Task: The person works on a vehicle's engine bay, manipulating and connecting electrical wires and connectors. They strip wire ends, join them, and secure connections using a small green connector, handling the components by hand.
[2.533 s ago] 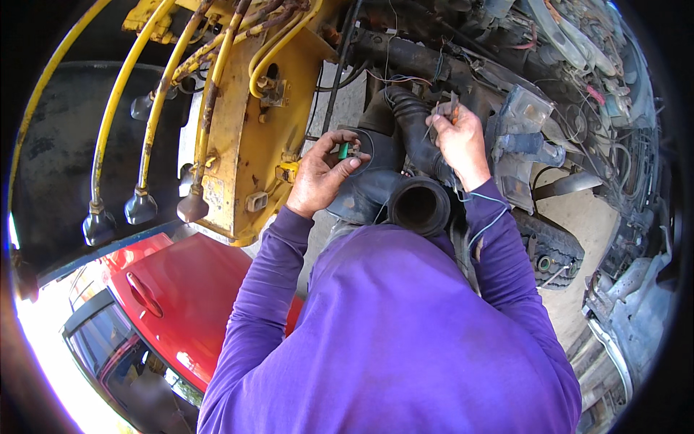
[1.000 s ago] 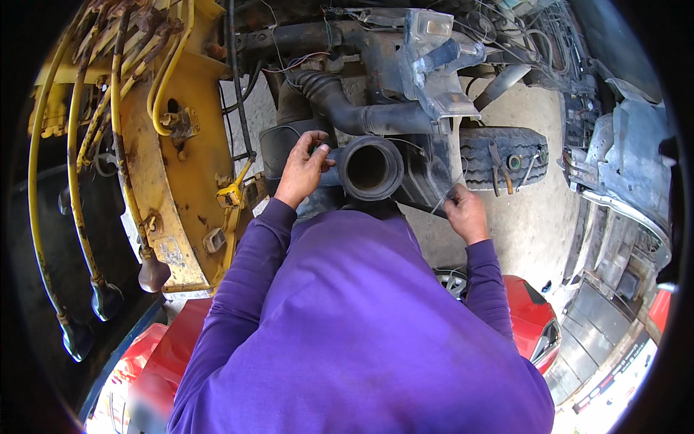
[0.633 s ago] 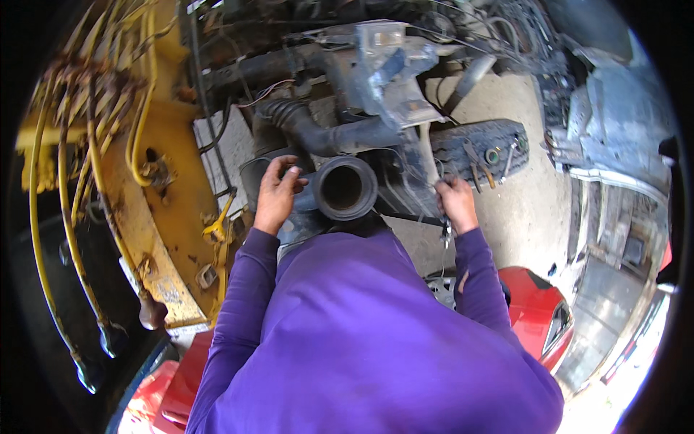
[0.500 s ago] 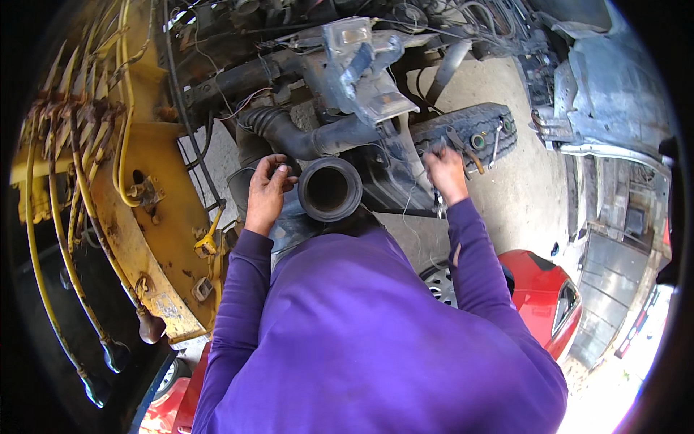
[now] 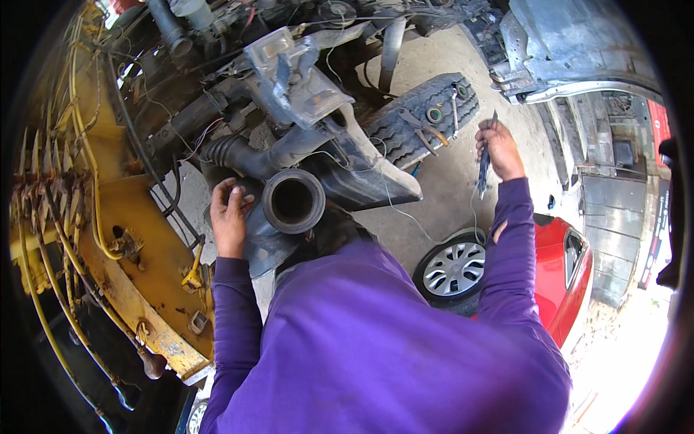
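My right hand (image 5: 500, 150) is raised at the right, its fingers closed round a slim dark tool with a pointed tip (image 5: 483, 168); its exact kind does not show. A thin pale wire (image 5: 419, 226) hangs in a loose loop from near that hand toward the black ducting. Beside the round open mouth of a black rubber duct (image 5: 294, 202), my left hand (image 5: 230, 217) has its fingers curled in toward the thumb. Whatever it may hold is too small to make out. The ribbed part of the hose (image 5: 230, 153) lies just beyond it.
Pliers with brownish handles (image 5: 425, 132), a wrench (image 5: 455, 114) and a round ring (image 5: 434, 115) lie on a black tyre-tread piece (image 5: 394, 148). A bent metal bracket (image 5: 296, 79) juts out ahead. Yellow machinery with levers (image 5: 144, 267) stands left, a red car (image 5: 553, 249) right.
My right hand has moved right, away from the tread piece, with the dark tool now in plain sight. The view has shifted right; my left hand is still beside the duct mouth.
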`<state>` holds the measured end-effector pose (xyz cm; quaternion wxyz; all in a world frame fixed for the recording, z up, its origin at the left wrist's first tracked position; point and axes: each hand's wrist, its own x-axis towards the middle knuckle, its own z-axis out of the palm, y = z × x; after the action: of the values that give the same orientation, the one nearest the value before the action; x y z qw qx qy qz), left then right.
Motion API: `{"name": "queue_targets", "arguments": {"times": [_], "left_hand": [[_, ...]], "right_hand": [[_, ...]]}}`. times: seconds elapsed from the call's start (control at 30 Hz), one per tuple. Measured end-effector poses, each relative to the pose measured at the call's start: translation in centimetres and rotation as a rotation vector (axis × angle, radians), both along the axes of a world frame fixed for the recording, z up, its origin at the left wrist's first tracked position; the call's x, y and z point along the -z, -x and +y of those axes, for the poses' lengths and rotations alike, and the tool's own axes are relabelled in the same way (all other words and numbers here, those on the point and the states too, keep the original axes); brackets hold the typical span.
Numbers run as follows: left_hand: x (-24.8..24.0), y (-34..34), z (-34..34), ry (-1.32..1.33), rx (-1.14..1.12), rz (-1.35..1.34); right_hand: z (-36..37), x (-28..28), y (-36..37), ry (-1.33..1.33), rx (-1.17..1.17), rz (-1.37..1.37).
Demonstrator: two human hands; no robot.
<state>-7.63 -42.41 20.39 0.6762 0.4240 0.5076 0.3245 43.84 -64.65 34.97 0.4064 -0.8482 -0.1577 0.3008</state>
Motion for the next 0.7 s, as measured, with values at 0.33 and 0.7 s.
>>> {"name": "queue_targets", "arguments": {"times": [0.33, 0.7], "left_hand": [[5.0, 6.2, -5.8, -0.045, -0.092, 0.44], [5.7, 5.1, -10.2, -0.393, -0.043, 1.186]], "right_hand": [[10.1, 10.8, -10.1, 0.617, -0.716, -0.909], [12.9, 18.3, -14.1, 0.599, -0.85, -0.91]]}}
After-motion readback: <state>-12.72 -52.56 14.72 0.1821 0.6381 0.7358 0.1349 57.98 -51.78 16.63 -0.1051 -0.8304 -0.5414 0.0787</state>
